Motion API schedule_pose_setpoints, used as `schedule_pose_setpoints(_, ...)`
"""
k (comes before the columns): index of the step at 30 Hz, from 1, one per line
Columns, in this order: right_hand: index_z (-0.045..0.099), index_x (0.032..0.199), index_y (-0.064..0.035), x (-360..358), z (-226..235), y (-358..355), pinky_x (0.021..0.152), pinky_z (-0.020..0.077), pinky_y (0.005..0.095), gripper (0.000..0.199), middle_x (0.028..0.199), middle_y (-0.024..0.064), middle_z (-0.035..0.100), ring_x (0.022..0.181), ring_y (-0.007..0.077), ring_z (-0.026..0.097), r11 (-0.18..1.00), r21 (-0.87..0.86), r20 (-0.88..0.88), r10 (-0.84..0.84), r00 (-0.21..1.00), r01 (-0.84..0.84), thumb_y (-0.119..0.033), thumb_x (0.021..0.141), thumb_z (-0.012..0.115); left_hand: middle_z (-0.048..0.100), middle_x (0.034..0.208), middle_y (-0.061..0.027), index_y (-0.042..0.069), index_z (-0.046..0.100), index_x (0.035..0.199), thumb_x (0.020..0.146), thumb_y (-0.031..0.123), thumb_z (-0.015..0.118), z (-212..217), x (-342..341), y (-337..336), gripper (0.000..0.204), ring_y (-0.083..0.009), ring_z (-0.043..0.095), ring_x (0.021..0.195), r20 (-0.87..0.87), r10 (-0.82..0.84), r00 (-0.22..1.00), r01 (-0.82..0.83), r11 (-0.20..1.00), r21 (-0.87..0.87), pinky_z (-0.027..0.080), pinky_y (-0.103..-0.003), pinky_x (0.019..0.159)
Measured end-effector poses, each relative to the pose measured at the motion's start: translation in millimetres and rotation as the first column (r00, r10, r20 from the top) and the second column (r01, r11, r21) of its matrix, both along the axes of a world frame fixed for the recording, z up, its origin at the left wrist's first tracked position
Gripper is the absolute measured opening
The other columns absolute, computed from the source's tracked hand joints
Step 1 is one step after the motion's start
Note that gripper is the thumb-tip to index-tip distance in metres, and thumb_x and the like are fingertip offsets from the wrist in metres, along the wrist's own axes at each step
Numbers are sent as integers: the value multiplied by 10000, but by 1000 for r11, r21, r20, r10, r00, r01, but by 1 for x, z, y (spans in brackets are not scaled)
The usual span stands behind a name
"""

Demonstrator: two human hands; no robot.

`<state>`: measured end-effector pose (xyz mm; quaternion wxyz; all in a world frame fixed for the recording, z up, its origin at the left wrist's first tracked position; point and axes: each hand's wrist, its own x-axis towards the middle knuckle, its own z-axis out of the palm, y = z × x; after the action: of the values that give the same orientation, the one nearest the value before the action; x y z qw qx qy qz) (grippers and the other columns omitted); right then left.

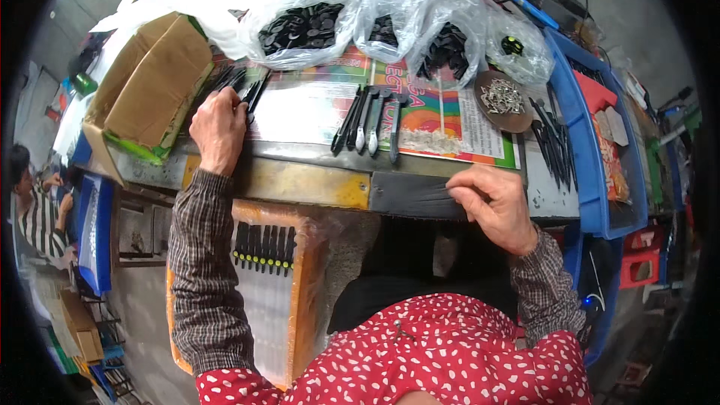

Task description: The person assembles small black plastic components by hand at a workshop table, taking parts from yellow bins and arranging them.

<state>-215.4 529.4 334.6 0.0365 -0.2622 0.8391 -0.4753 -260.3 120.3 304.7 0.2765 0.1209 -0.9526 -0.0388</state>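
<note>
Bench in front of me, crate beneath it.
On the bench (292, 181), a carton (161, 60) sits at the left; just right of it, a bunch of pieces (257, 91) lies by my left hand (218, 131). A lined-up set (364, 120) lies mid-bench on printed sheets (296, 114). Behind it, four plastic bags (386, 0) of parts sit side by side. To the set's right, a dish (507, 122) holds small fasteners (501, 96); further right lies a bundle (553, 142), then a tray (591, 199) at the bench's end. My right hand (495, 206) is at the front edge, before the dish. Below, left of my lap, the crate (300, 285) contains a row of pieces (264, 246).
</note>
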Motion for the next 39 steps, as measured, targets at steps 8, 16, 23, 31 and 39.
schedule_pose_setpoints(8, 656, 878, 41, -65, 21, 5, 669, 499, 376, 125, 809, 162, 661, 723, 296, 647, 983, 179, -371, 26, 928, 44, -79, 850, 638, 634, 828, -91, 87, 635, 816, 809, 201, 709, -2, 13, 21, 137, -319, 637, 757, -14, -104, 994, 105, 989, 101, 491, -440, 659)
schedule_pose_setpoints(16, 656, 843, -3, -154, 14, -1, 698, 506, 434, 90, 822, 148, 616, 757, 338, 637, 866, 410, -644, 53, 763, 287, -91, 846, 637, 628, 826, -95, 70, 628, 849, 845, 173, 676, 6, 19, 36, 114, -318, 635, 771, -158, -175, 972, 178, 984, 5, 491, -426, 675)
schedule_pose_setpoints(23, 600, 759, -16, -200, -7, -7, 723, 507, 455, 136, 859, 165, 579, 867, 333, 629, 726, 544, -743, 183, 644, 421, -91, 850, 533, 626, 747, -80, -1, 615, 921, 909, 84, 644, 15, 37, 62, 90, -148, 587, 642, -250, -297, 921, 373, 858, 352, 473, -276, 607)
schedule_pose_setpoints(31, 625, 757, -32, -215, -14, -15, 700, 515, 464, 118, 861, 177, 610, 829, 352, 642, 694, 587, -720, 212, 660, 417, -85, 830, 549, 606, 783, 2, -1, 626, 942, 940, 74, 624, 7, 51, 82, 75, -53, 546, 679, -268, -375, 887, 457, 637, 621, 460, -199, 618)
schedule_pose_setpoints(39, 588, 788, -13, -218, -10, -16, 722, 513, 469, 100, 862, 155, 603, 850, 361, 636, 662, 629, -688, 231, 687, 407, -87, 773, 655, 609, 805, -20, -2, 602, 958, 964, 87, 604, 6, 61, 102, 88, -57, 556, 671, -308, -408, 859, 452, 325, 831, 484, -203, 600)
